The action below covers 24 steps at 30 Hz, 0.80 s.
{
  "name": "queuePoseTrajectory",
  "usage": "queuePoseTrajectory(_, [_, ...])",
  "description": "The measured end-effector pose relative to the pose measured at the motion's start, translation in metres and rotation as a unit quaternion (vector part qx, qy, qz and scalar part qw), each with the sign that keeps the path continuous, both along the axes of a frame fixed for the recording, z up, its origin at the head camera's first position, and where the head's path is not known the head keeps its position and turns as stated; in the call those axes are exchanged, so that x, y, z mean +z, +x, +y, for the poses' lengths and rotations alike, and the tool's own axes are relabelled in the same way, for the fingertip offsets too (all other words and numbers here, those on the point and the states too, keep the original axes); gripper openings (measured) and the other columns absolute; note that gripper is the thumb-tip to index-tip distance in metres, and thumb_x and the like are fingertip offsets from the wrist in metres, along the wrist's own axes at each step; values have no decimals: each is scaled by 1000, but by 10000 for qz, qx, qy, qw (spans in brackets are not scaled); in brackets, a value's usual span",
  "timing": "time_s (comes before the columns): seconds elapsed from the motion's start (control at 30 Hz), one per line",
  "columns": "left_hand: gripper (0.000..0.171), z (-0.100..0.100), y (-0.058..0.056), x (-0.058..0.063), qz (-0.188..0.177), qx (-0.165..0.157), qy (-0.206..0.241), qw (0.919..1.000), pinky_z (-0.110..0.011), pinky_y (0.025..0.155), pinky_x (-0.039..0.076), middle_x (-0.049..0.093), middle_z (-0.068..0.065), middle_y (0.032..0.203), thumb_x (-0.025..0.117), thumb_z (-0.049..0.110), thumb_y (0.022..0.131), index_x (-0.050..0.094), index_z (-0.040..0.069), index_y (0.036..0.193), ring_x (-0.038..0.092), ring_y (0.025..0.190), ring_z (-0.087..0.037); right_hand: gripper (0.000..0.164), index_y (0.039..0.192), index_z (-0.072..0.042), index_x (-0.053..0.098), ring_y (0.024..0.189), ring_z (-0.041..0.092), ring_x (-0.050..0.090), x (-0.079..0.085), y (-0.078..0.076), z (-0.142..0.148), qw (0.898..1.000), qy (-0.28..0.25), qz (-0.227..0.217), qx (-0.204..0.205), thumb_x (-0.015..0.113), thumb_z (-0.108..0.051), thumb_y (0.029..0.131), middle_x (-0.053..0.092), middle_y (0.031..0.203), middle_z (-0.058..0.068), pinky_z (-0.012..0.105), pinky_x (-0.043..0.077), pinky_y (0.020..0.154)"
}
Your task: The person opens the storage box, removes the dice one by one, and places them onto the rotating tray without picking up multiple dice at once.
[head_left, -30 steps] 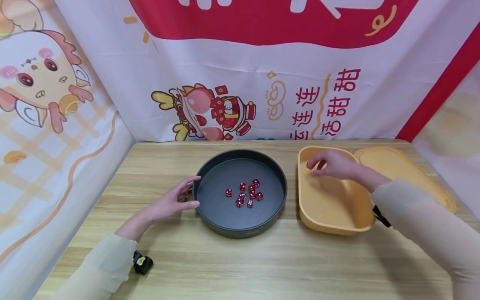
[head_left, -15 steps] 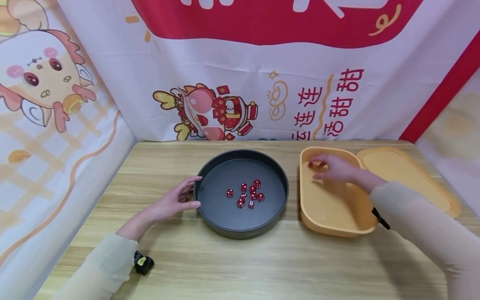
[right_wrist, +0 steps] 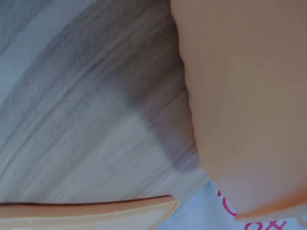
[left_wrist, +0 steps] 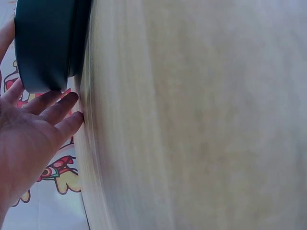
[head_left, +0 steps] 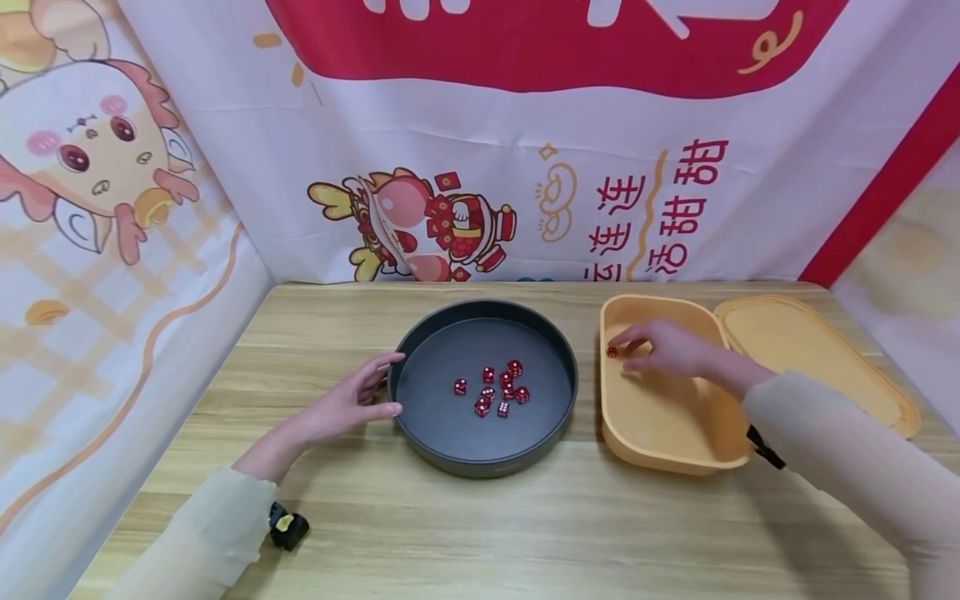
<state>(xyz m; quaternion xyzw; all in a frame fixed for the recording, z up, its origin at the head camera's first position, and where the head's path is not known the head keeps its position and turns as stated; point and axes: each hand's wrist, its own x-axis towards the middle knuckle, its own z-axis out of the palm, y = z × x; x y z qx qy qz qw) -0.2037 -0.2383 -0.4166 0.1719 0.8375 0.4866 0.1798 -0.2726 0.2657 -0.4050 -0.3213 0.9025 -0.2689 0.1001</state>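
Note:
A dark round pan holds several red dice with white pips. My left hand is at the pan's left side, thumb and fingers spread, their tips at the rim. In the left wrist view the same hand has loosely extended fingers beside the pan's wall. My right hand reaches into an orange box. Its index fingertip is at a red die by the box's left wall, with the thumb apart from the die. The right wrist view does not show the hand.
The orange lid lies to the right of the box, also visible as a lid edge in the right wrist view. Printed cloth hangs behind the wooden table and at its sides.
The die in the box has shifted toward the person along the left wall, and my right hand has come nearer with it. The left hand and the pan have stayed put.

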Motion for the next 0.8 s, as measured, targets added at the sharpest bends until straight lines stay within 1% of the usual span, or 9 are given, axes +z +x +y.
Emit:
queuePoseTrajectory(0.07, [70, 0, 0, 0, 7, 2, -15, 10000, -55, 112, 21, 20, -21, 157, 66, 17, 94, 27, 19, 152, 19, 142, -41, 32, 114, -2, 70, 99, 28, 65, -1, 3, -2, 9998, -18, 91, 173, 76, -10, 84, 70, 108, 9, 48, 50, 90])
queuePoseTrajectory(0.13, [69, 0, 0, 0, 1, 11, 0, 10000, -55, 112, 21, 20, -21, 157, 66, 16, 94, 27, 19, 152, 19, 142, -41, 28, 110, -3, 71, 97, 27, 65, -1, 6, -4, 9996, -60, 126, 263, 76, -8, 84, 71, 105, 7, 48, 51, 89])
queuePoseTrajectory(0.27, [69, 1, 0, 0, 8, 6, 35, 10000, -55, 112, 21, 20, -21, 157, 66, 15, 94, 28, 19, 152, 19, 142, -42, 21, 103, -4, 72, 92, 25, 65, -4, 10, -7, 9988, -238, 55, 420, 76, -5, 83, 71, 98, 3, 45, 54, 83])
queuePoseTrajectory(0.33, [70, 1, 0, 0, 12, 6, 54, 10000, -55, 112, 21, 21, -21, 157, 66, 15, 94, 28, 18, 152, 20, 142, -41, 18, 100, -4, 73, 88, 22, 66, -6, 11, -8, 9984, -336, -30, 448, 76, -3, 82, 71, 94, 3, 41, 55, 79])
queuePoseTrajectory(0.4, [70, 1, 0, 0, 25, -2, 60, 10000, -55, 112, 21, 21, -21, 157, 66, 15, 94, 28, 18, 152, 20, 142, -41, 15, 97, -4, 73, 85, 19, 66, -8, 11, -9, 9984, -359, -122, 418, 76, -2, 82, 71, 90, 1, 35, 56, 76])
queuePoseTrajectory(0.5, [70, 0, 0, -1, 37, -13, 69, 10000, -55, 112, 21, 20, -21, 157, 67, 16, 94, 28, 18, 152, 20, 142, -41, 13, 94, -6, 74, 81, 15, 64, -10, 11, -8, 9989, -316, -245, 260, 76, -1, 81, 70, 87, -1, 29, 55, 73])
queuePoseTrajectory(0.7, [70, 0, 0, 0, 10, -7, 61, 10000, -55, 112, 21, 20, -21, 157, 66, 17, 94, 27, 19, 152, 19, 142, -41, 13, 92, -6, 73, 79, 14, 61, -12, 12, -6, 9990, -239, -360, 80, 77, 0, 81, 68, 85, -2, 28, 55, 72])
queuePoseTrajectory(0.8, [70, 1, 1, 1, -17, 0, 39, 10000, -55, 113, 21, 20, -21, 157, 66, 16, 94, 27, 19, 152, 19, 142, -41, 12, 90, -7, 73, 78, 13, 62, -9, 14, -5, 9992, -236, -328, 12, 77, -2, 80, 68, 84, -3, 27, 55, 71])
